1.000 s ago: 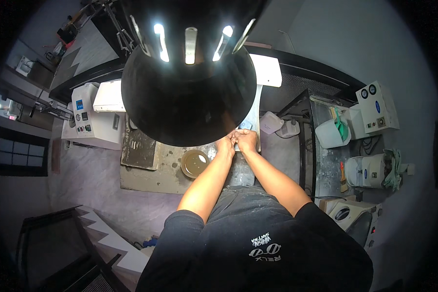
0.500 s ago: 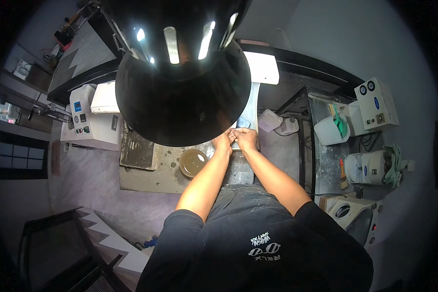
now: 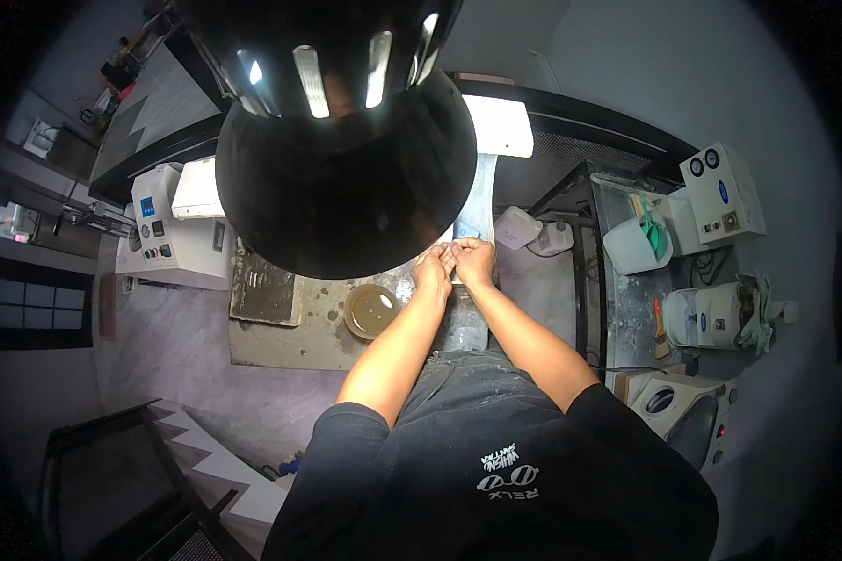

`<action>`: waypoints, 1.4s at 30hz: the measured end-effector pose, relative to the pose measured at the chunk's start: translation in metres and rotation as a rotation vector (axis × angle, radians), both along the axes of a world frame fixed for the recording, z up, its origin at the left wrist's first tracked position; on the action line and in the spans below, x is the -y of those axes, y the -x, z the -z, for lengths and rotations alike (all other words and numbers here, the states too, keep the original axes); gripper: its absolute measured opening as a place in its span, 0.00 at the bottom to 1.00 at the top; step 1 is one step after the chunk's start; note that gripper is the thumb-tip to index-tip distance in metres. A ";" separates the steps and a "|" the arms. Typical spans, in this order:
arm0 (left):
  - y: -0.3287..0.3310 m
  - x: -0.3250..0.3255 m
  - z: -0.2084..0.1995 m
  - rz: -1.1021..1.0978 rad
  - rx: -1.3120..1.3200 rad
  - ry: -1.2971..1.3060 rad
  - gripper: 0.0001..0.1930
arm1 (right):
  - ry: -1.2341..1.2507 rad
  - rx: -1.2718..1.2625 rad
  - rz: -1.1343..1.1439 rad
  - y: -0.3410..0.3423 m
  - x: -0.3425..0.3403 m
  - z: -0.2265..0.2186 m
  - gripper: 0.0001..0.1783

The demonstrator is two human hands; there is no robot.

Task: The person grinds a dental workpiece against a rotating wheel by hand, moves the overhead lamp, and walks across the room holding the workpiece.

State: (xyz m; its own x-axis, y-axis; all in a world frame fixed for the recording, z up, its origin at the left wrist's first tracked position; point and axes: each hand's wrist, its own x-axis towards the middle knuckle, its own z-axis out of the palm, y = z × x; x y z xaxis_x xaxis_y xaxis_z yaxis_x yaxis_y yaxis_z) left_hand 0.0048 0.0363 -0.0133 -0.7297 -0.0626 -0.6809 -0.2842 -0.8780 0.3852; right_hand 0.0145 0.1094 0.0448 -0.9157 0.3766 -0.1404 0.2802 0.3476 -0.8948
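Note:
My left hand [image 3: 432, 268] and my right hand [image 3: 474, 261] meet over the worktable [image 3: 281, 348], just beside the lower right rim of a big black lamp shade [image 3: 346, 201]. The fingers of both are curled and drawn together at the tips. Whatever lies between them is too small or too covered to name. Left of my left forearm, a round bowl [image 3: 371, 312] holds murky brownish liquid. Beyond my fingers a light blue sheet or strip [image 3: 482, 192] runs away toward the back. The lamp shade blocks the middle of the table from sight.
A dark, shallow tray [image 3: 265, 292] rests at the table's left, near a white machine with buttons [image 3: 180, 229]. On the right, a side bench [image 3: 631, 318] carries a white tub [image 3: 638, 248], a brush [image 3: 661, 332] and several machines. Plastic jugs [image 3: 517, 229] stand between table and bench.
The lamp shade sits slightly further left in view. Both hands stay together in nearly the same place, with a slight shift of the fingers.

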 end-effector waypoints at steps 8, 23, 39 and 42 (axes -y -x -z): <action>-0.001 -0.001 -0.008 -0.001 0.016 0.065 0.04 | 0.066 -0.052 0.003 -0.004 0.001 -0.001 0.06; -0.003 0.004 -0.023 -0.008 0.002 0.181 0.04 | 0.178 -0.075 -0.005 0.001 -0.004 0.035 0.05; -0.001 0.009 -0.014 -0.021 -0.067 0.248 0.04 | 0.338 0.015 0.050 0.003 0.004 0.030 0.04; -0.001 0.010 -0.012 -0.029 -0.088 0.233 0.04 | 0.346 0.020 0.050 0.004 0.005 0.031 0.05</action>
State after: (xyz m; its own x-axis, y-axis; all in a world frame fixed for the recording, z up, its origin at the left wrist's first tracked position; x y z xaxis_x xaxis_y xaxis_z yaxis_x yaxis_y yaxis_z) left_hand 0.0056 0.0265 -0.0016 -0.7809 -0.2323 -0.5799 -0.2166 -0.7700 0.6001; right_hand 0.0110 0.1046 0.0133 -0.8929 0.3481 -0.2856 0.3083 0.0103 -0.9512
